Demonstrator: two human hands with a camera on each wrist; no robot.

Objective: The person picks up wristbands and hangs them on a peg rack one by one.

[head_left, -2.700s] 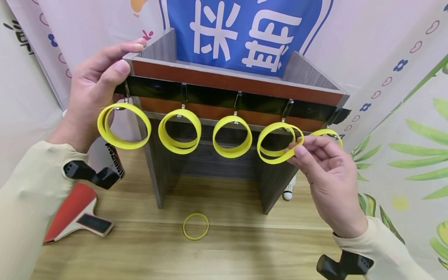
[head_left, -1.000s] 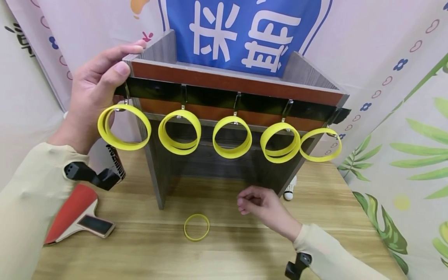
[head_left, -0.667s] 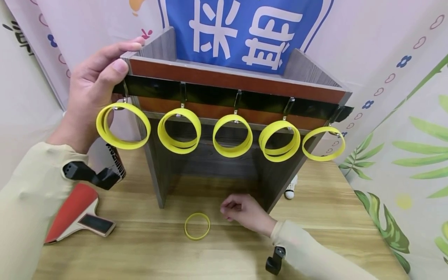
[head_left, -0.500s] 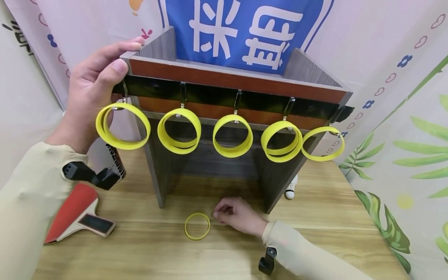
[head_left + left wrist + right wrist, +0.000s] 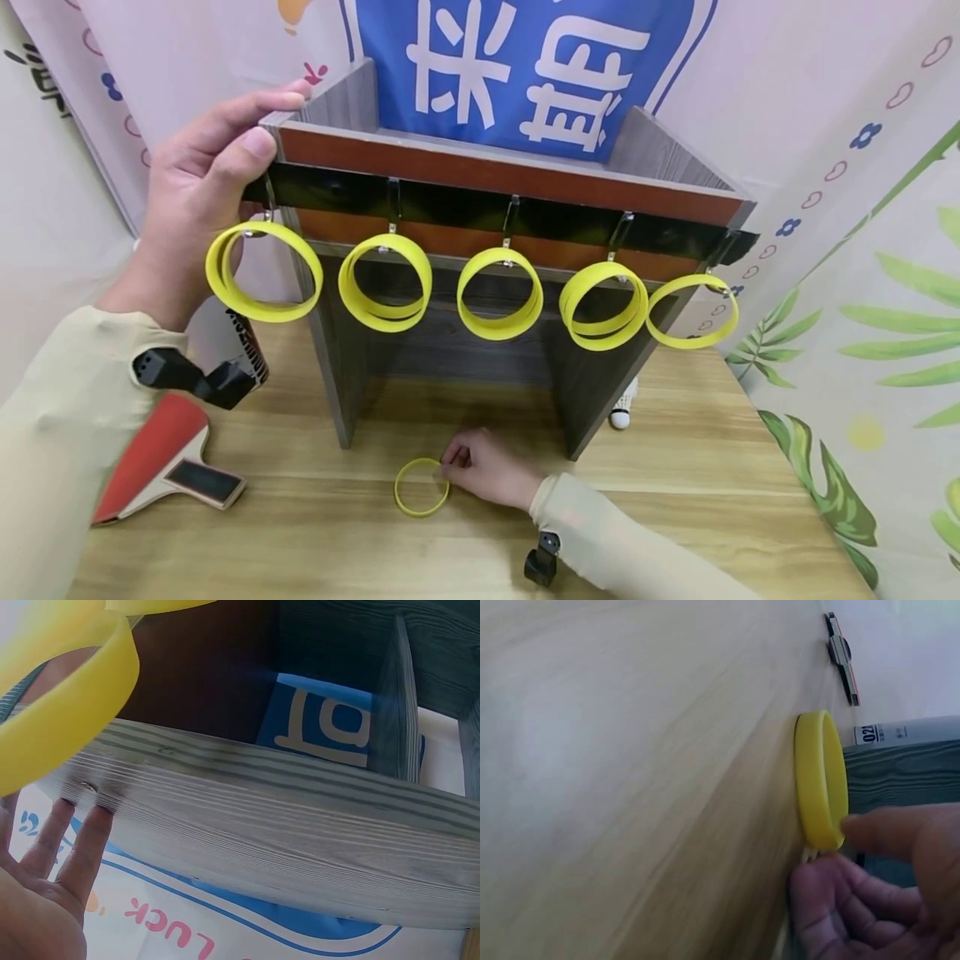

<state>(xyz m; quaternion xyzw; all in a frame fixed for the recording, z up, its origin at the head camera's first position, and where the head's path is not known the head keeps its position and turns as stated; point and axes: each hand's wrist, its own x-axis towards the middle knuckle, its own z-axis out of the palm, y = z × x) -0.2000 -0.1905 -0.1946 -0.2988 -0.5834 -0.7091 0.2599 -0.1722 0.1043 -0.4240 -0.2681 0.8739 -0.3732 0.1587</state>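
My left hand (image 5: 197, 179) rests at the upper left corner of a grey wooden rack (image 5: 517, 167). Its thumb is on the front edge, and in the left wrist view straight fingers (image 5: 86, 855) touch the outer side panel. From hooks on the black strip (image 5: 450, 204) across the front hang several yellow wristbands (image 5: 501, 325). Below, another yellow wristband (image 5: 397, 498) lies flat on the wooden table. My right hand (image 5: 487, 471) pinches its right edge. In the right wrist view, thumb and finger are on either side of this band (image 5: 810, 780).
A red table tennis bat (image 5: 161, 458) lies at the left of the table (image 5: 360, 558), near a white and black can (image 5: 238, 350). By the rack's right leg is a shuttlecock (image 5: 620, 412). A printed curtain (image 5: 810, 100) hangs behind and to the right.
My right hand has let go of a hanging wristband, come down to the table and moved left to the lying wristband, which it now pinches. The left hand stays at the rack's corner.
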